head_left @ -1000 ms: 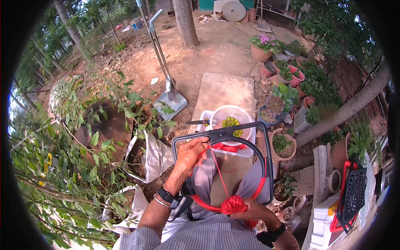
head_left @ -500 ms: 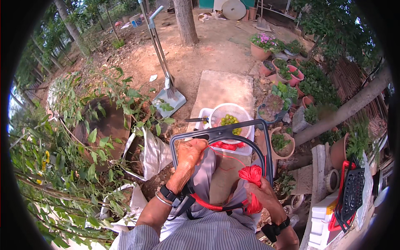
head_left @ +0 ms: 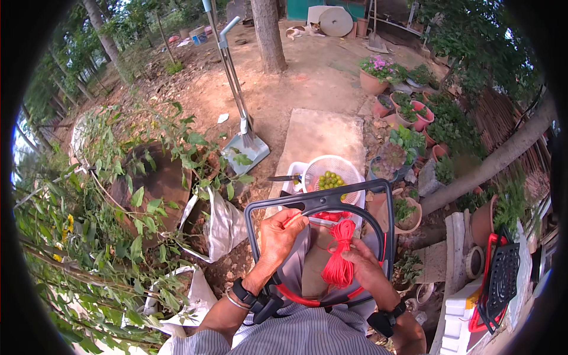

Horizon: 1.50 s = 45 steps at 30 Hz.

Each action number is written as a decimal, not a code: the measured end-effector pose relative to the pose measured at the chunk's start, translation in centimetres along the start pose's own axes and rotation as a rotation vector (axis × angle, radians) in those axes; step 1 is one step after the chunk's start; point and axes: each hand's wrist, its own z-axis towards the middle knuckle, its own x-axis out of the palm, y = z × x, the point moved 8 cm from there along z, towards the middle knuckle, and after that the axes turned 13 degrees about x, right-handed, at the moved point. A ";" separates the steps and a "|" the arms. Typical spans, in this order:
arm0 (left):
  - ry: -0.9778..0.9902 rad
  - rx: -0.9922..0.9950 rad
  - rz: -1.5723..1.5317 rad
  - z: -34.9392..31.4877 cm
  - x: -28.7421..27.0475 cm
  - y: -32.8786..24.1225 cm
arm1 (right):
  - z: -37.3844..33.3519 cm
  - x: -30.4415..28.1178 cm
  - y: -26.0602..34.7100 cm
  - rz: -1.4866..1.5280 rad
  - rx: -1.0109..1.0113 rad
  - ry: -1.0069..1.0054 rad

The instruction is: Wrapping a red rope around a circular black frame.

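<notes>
My right hand (head_left: 365, 267) is wrapped round the middle of a bundle of red cord (head_left: 338, 260), held upright inside a black and red tubular frame (head_left: 346, 193). The frame, like that of a folding stool, stands over my lap. My left hand (head_left: 279, 238) is closed just under its top bar, thumb and fingers pinched together; the cord strand leads toward these fingertips, which partly hide it. Past the frame, a white colander basket (head_left: 354, 173) holds green round fruits (head_left: 329, 180). Under it a white tray (head_left: 288, 188) carries a dark-handled knife (head_left: 284, 178) and something red.
A long-handled dustpan (head_left: 248, 152) with a brush stands ahead on the left. Leafy plants and white sacks (head_left: 222, 228) are at my left. Potted plants (head_left: 374, 81) line the right, beside a leaning trunk (head_left: 485, 171). A red and black folding seat (head_left: 500, 278) rests on a white box (head_left: 458, 319).
My right hand has moved left and slightly up with the cord bundle, now inside the frame. My left hand has turned a little and shifted lower at the top bar.
</notes>
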 end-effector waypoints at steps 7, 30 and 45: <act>-0.027 0.198 0.115 -1.0 0.6 -1.4 | 2.7 0.7 2.6 0.308 -0.008 0.003; -0.181 0.201 0.418 -1.5 -0.9 -2.7 | 9.8 5.7 6.0 -0.534 -0.408 -0.021; -0.203 0.102 0.109 -1.2 -0.1 -1.7 | 13.0 6.7 5.4 -0.572 -0.634 0.217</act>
